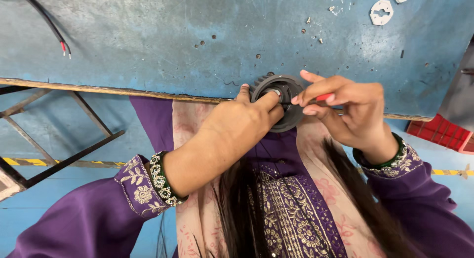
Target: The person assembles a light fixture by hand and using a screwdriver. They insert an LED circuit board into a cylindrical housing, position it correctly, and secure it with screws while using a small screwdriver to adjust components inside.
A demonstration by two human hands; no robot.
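Here is the left hand, wrapped around a dark toothed gear, a round black wheel with fine ridged teeth along its rim and a recessed face. Thumb and forefinger clamp it firmly, the fingertip pressed onto the pale metal hub at its centre. The gear sits right at the near edge of the tabletop, held just over the edge and above the person's lap.

Over comes the right hand, fingers pinched tight on a small red-handled tool, only a sliver of smooth red showing between the fingertips. Its working end points into the gear's centre, though the tip itself is hidden behind the fingers.

The tabletop is a worn sheet painted blue, scuffed and mottled, with a bare wooden strip running along its near edge. Scattered across it are small dark screws and bits of hardware, well apart from the hands. At the far right lies a flat white plastic plate with cut-outs, rounded in outline. At far left, a thin black and red wire pair trails down with stripped ends.

Both wrists carry green beaded bangles under purple embroidered sleeves.
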